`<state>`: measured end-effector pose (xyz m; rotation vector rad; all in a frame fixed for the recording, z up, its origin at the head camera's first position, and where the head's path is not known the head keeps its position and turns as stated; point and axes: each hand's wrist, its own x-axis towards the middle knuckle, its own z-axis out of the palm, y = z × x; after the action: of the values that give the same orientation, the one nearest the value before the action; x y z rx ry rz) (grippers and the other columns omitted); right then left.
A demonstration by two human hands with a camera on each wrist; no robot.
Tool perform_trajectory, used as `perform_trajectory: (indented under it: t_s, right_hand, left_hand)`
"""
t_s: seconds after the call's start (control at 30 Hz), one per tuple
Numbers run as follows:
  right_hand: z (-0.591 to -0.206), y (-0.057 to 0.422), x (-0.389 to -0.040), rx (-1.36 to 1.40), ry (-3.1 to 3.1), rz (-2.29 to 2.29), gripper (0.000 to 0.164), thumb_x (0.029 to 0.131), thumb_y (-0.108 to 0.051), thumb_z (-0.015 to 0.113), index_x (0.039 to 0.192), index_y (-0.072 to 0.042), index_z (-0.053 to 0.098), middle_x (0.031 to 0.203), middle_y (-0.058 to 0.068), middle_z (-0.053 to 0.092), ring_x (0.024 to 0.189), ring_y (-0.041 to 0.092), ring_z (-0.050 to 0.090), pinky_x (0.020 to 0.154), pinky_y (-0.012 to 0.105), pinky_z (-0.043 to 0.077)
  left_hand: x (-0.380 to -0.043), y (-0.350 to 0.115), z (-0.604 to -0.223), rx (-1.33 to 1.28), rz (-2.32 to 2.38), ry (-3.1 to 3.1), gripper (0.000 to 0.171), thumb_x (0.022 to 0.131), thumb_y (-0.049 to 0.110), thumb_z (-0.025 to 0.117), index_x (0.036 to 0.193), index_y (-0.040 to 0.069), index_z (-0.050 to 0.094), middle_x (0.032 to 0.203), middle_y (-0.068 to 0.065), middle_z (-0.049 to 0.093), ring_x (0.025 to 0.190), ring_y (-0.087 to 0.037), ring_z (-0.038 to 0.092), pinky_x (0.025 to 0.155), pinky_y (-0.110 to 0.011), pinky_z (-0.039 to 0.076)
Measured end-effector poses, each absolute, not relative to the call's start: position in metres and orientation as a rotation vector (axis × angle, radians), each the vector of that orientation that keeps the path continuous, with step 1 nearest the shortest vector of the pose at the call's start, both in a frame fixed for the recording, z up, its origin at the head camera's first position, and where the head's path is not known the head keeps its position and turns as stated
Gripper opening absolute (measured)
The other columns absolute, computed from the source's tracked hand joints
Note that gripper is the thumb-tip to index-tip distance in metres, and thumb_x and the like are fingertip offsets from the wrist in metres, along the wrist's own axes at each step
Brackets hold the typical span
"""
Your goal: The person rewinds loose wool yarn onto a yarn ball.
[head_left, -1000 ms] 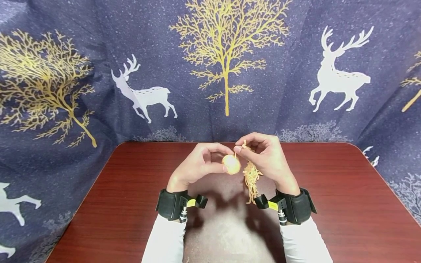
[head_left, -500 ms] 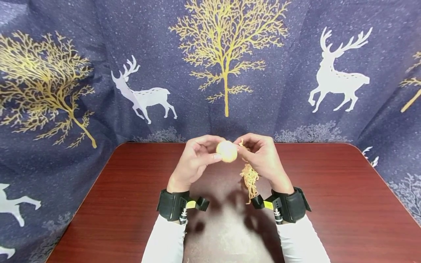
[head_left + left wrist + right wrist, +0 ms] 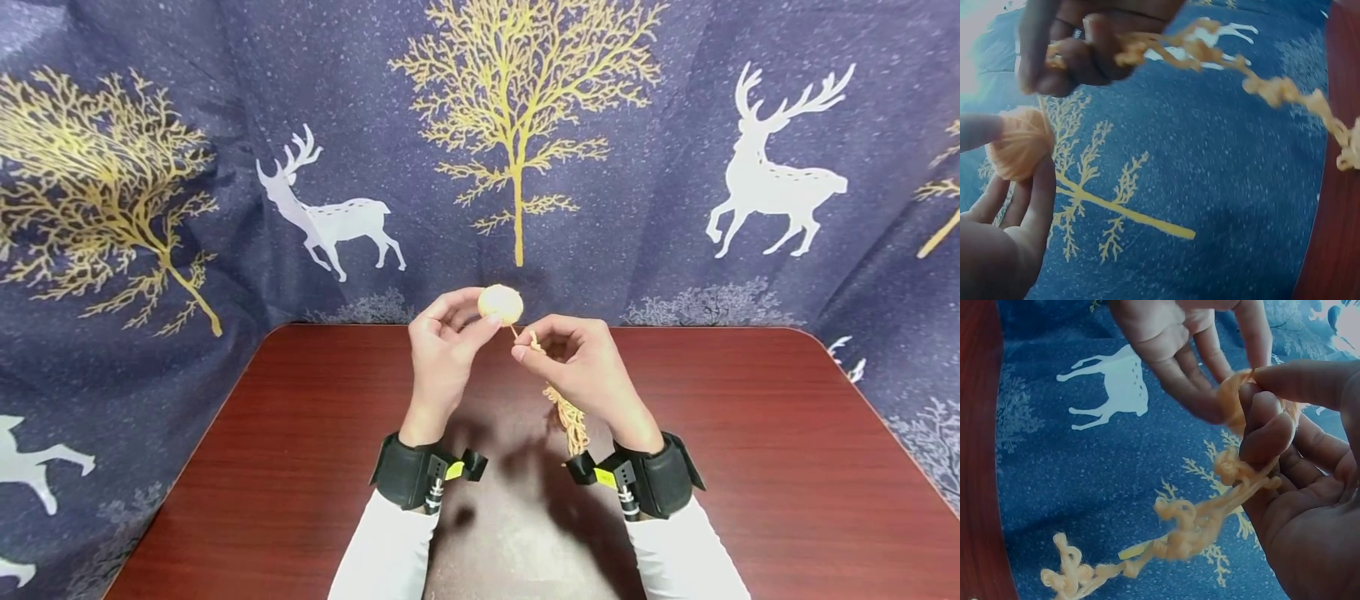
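Note:
Pinched between the thumb and fingers of my left hand (image 3: 442, 350) is a small pale orange ball of yarn (image 3: 501, 305), held up above the table's far edge. Wound strands show on the yarn ball (image 3: 1020, 142) in the left wrist view. My right hand (image 3: 581, 367), just to the right and lower, pinches the strand that runs from the ball. From the right hand's fingers hangs a tangled, knotted length of yarn (image 3: 567, 417), its loops and knots (image 3: 1188, 528) plain in the right wrist view. In that view the right fingers partly cover the ball.
A red-brown wooden table (image 3: 315, 433) lies under both hands, with a greyish worn patch (image 3: 510, 533) in its middle. Behind it hangs a dark blue cloth (image 3: 330, 75) printed with trees and deer. Each wrist wears a black strap (image 3: 405, 471) with a small camera.
My left hand has lifted the yarn ball up and to the left. The right hand has shifted slightly left, and a short strand shows between it and the ball.

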<state>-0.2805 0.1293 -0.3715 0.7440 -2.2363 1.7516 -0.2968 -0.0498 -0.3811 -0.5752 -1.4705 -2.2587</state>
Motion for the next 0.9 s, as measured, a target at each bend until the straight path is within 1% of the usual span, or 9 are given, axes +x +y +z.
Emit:
perform_trajectory:
  t_s: [0.07,0.17,0.27,0.37,0.47,0.53,0.7,0.8,0.9]
  right_hand:
    - [-0.370,0.130,-0.279,0.741,-2.234,1.734,0.005,0.087,-0.004,0.078,0.091,-0.007,0.075,0.077,0.002,0.068,0.059,0.013,0.053,0.050,0.022,0.045]
    - [-0.370,0.131,-0.278,0.732,-2.224,1.712,0.006,0.087,-0.004,0.078,0.091,-0.007,0.076,0.077,0.002,0.068,0.059,0.012,0.053,0.050,0.022,0.045]
    - [-0.369,0.132,-0.278,0.727,-2.206,1.707,0.006,0.086,-0.003,0.078,0.092,-0.005,0.075,0.078,0.003,0.069,0.060,0.011,0.055,0.051,0.021,0.046]
    - [-0.368,0.133,-0.277,0.728,-2.181,1.730,0.006,0.087,-0.001,0.078,0.093,-0.002,0.075,0.080,0.005,0.071,0.062,0.011,0.058,0.053,0.021,0.049]
    - [-0.367,0.135,-0.277,0.737,-2.142,1.755,0.006,0.087,0.000,0.077,0.093,-0.001,0.074,0.081,0.008,0.071,0.064,0.011,0.060,0.055,0.020,0.050]
    - [-0.366,0.136,-0.278,0.748,-2.114,1.759,0.006,0.087,0.001,0.076,0.093,-0.001,0.075,0.081,0.009,0.072,0.064,0.011,0.060,0.054,0.020,0.050]
    - [-0.365,0.141,-0.279,0.768,-2.053,1.765,0.008,0.087,0.005,0.075,0.092,-0.002,0.075,0.077,0.008,0.070,0.060,0.012,0.057,0.050,0.020,0.047]
    - [-0.365,0.142,-0.279,0.777,-2.035,1.777,0.008,0.087,0.006,0.074,0.092,-0.001,0.075,0.076,0.008,0.068,0.058,0.011,0.055,0.049,0.020,0.046]
    - [-0.366,0.143,-0.280,0.785,-2.027,1.794,0.008,0.087,0.007,0.074,0.092,0.000,0.074,0.076,0.008,0.069,0.058,0.011,0.056,0.049,0.020,0.047]
  left_hand:
    - [-0.298,-0.048,-0.383,-0.551,-2.156,-1.555,0.033,0.080,-0.016,0.073,0.112,-0.016,0.064,0.108,-0.019,0.070,0.097,-0.019,0.071,0.087,-0.035,0.061]
    - [-0.299,-0.046,-0.385,-0.560,-2.005,-1.663,0.033,0.080,-0.013,0.075,0.112,-0.015,0.064,0.110,-0.023,0.068,0.098,-0.020,0.070,0.088,-0.038,0.061]
    - [-0.299,-0.046,-0.387,-0.595,-1.889,-1.732,0.033,0.081,-0.009,0.077,0.111,-0.011,0.065,0.110,-0.023,0.067,0.098,-0.024,0.068,0.088,-0.038,0.061]
    - [-0.300,-0.049,-0.389,-0.661,-1.820,-1.791,0.032,0.080,-0.008,0.078,0.110,-0.009,0.067,0.109,-0.020,0.068,0.098,-0.027,0.068,0.086,-0.037,0.061]
    - [-0.300,-0.053,-0.388,-0.746,-1.773,-1.866,0.032,0.079,-0.009,0.079,0.108,-0.007,0.068,0.108,-0.017,0.070,0.095,-0.028,0.069,0.084,-0.036,0.062]
    - [-0.299,-0.057,-0.388,-0.808,-1.759,-1.926,0.032,0.078,-0.009,0.080,0.108,-0.006,0.069,0.106,-0.015,0.071,0.093,-0.026,0.070,0.083,-0.036,0.062]
    - [-0.298,-0.066,-0.387,-0.991,-1.806,-2.057,0.033,0.076,-0.009,0.081,0.107,-0.003,0.069,0.102,-0.012,0.071,0.090,-0.023,0.070,0.084,-0.037,0.061]
    - [-0.297,-0.069,-0.386,-1.136,-1.879,-2.085,0.034,0.076,-0.010,0.081,0.106,-0.004,0.068,0.103,-0.014,0.069,0.093,-0.023,0.070,0.087,-0.040,0.061]
    - [-0.296,-0.071,-0.384,-1.267,-1.993,-2.052,0.034,0.076,-0.013,0.079,0.106,-0.007,0.067,0.105,-0.019,0.067,0.096,-0.022,0.069,0.088,-0.045,0.060]
